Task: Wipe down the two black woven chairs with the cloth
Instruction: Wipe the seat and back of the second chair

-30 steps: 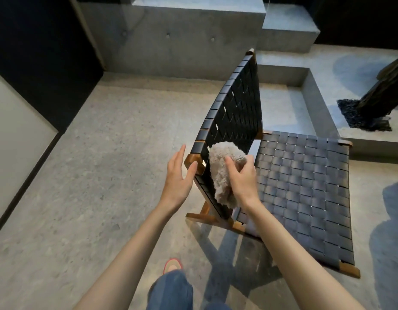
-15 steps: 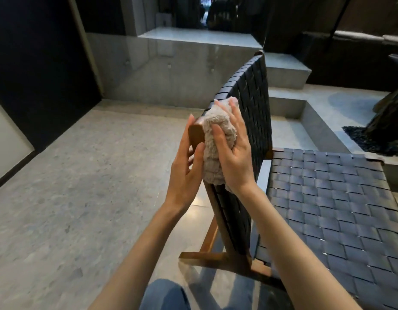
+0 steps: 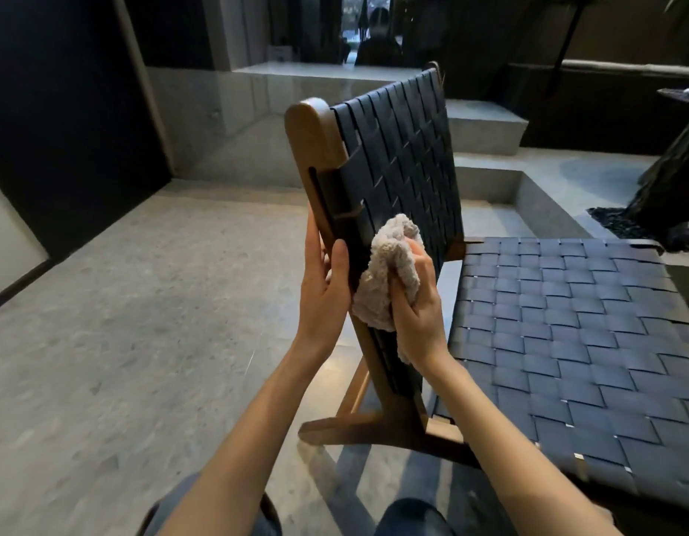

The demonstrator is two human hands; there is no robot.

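One black woven chair [image 3: 404,156] with a brown wooden frame stands in front of me, seen from its left side, backrest upright and seat stretching to the right. My right hand [image 3: 416,303] grips a bunched beige cloth [image 3: 389,272] and holds it against the lower part of the backrest's woven front. My left hand [image 3: 323,292] lies with straight fingers along the back of the wooden side rail, its thumb on the rail's front. Only this one chair is in view.
A grey stone floor [image 3: 141,323] spreads to the left. Concrete steps [image 3: 486,125] rise behind the chair. At the right, a dark trunk [image 3: 675,183] stands in black gravel. My knees show at the bottom edge.
My right hand has moved the cloth down from the backrest's top corner to its lower part. The left hand has slid down the rail with it. My view has dropped lower and closer.
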